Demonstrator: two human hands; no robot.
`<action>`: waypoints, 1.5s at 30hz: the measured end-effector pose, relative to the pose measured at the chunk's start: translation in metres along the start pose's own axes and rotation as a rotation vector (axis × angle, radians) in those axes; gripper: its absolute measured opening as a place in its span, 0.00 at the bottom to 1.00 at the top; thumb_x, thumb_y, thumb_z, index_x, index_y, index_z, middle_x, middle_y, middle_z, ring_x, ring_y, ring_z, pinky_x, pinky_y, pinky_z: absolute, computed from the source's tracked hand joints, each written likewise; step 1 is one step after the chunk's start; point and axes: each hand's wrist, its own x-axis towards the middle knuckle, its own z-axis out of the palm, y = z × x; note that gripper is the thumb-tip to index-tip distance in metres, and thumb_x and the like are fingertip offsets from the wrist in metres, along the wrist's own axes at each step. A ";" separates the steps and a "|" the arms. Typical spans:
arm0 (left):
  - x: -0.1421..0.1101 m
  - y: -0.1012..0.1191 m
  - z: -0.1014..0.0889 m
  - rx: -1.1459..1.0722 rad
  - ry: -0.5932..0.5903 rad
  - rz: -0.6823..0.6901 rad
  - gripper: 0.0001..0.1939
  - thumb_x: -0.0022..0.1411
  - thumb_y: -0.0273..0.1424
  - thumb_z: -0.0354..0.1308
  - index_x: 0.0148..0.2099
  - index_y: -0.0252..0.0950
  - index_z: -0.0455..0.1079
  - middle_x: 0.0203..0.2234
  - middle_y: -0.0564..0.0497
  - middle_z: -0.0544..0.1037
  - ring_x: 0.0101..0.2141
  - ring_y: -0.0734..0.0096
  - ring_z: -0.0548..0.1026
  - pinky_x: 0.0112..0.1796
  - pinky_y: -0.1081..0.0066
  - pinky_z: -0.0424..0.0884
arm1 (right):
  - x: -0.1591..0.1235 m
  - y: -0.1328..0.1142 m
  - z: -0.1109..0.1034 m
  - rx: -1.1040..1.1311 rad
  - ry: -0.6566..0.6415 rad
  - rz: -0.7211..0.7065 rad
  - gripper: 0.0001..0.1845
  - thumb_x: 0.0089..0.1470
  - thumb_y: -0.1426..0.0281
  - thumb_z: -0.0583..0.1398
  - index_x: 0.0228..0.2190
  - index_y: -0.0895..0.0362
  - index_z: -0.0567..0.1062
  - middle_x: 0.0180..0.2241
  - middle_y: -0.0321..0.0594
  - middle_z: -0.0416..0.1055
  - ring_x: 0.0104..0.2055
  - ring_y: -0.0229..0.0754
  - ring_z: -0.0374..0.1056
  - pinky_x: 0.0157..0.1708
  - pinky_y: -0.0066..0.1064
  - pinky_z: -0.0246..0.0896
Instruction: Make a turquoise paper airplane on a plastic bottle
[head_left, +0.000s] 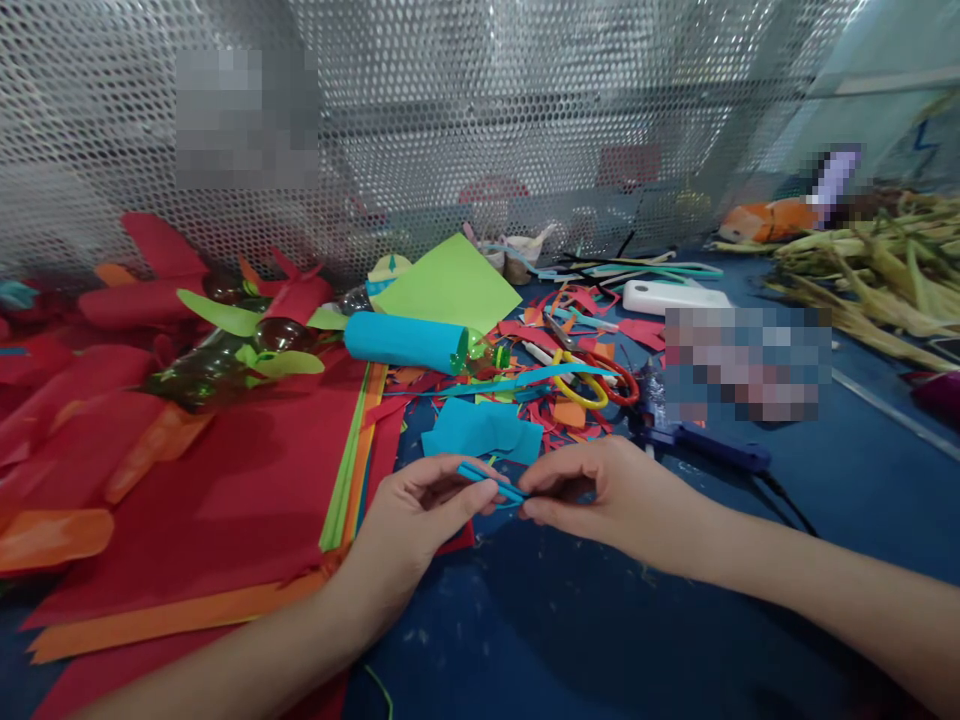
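Observation:
My left hand (pixel 420 510) and my right hand (pixel 600 495) meet over the blue table (pixel 585 620), both pinching one narrow blue paper strip (pixel 491 482) between thumb and fingers. Just beyond the hands lies a cut piece of blue paper (pixel 484 430). Farther back a bottle wrapped in blue paper (pixel 409 342) lies on its side. Yellow-handled scissors (pixel 579 385) and red-handled scissors (pixel 619 378) rest among paper scraps to the right of it.
Red paper sheets (pixel 225 480) over orange and green ones cover the left. A green sheet (pixel 450 285), a glue gun (pixel 705 445) with its cord, a white case (pixel 675 297) and dried husks (pixel 877 270) lie behind and right. A perforated metal screen (pixel 480 110) closes the back.

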 end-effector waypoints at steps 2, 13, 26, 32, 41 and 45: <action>0.001 0.001 0.001 0.002 -0.017 -0.022 0.03 0.46 0.28 0.68 0.27 0.39 0.78 0.24 0.56 0.81 0.26 0.76 0.77 0.30 0.82 0.72 | 0.001 0.001 -0.002 -0.051 0.010 -0.017 0.06 0.51 0.69 0.61 0.31 0.56 0.79 0.28 0.34 0.77 0.28 0.36 0.71 0.28 0.24 0.62; 0.007 -0.011 -0.006 0.163 -0.100 -0.056 0.04 0.47 0.29 0.67 0.30 0.38 0.77 0.25 0.52 0.82 0.27 0.71 0.79 0.29 0.79 0.72 | 0.001 0.003 -0.010 -0.265 -0.033 -0.089 0.09 0.52 0.74 0.59 0.33 0.55 0.80 0.30 0.34 0.78 0.29 0.36 0.72 0.29 0.25 0.62; 0.005 -0.008 -0.002 0.090 -0.109 -0.121 0.06 0.45 0.29 0.68 0.30 0.36 0.79 0.22 0.51 0.82 0.25 0.71 0.80 0.28 0.79 0.74 | 0.003 0.003 -0.016 -0.390 0.015 -0.195 0.12 0.59 0.69 0.55 0.31 0.56 0.78 0.26 0.35 0.76 0.26 0.36 0.68 0.25 0.24 0.58; 0.006 -0.007 -0.003 0.007 -0.013 -0.146 0.10 0.45 0.34 0.70 0.31 0.36 0.79 0.25 0.50 0.83 0.30 0.67 0.81 0.35 0.74 0.76 | 0.016 0.000 -0.056 -0.903 0.431 0.117 0.10 0.60 0.71 0.54 0.39 0.59 0.74 0.36 0.45 0.77 0.38 0.46 0.73 0.38 0.33 0.63; 0.004 -0.003 -0.002 -0.029 0.004 -0.157 0.10 0.46 0.34 0.70 0.32 0.36 0.79 0.28 0.48 0.83 0.32 0.67 0.81 0.38 0.74 0.75 | 0.048 0.009 -0.067 -1.085 0.231 0.247 0.19 0.52 0.73 0.57 0.46 0.64 0.65 0.35 0.51 0.77 0.35 0.52 0.74 0.27 0.32 0.59; 0.004 0.001 -0.002 -0.050 0.005 -0.171 0.11 0.44 0.34 0.70 0.32 0.35 0.78 0.28 0.47 0.83 0.33 0.66 0.81 0.39 0.72 0.75 | 0.041 -0.005 -0.077 -1.113 0.271 0.269 0.18 0.54 0.71 0.54 0.47 0.64 0.63 0.30 0.49 0.76 0.29 0.50 0.72 0.23 0.32 0.55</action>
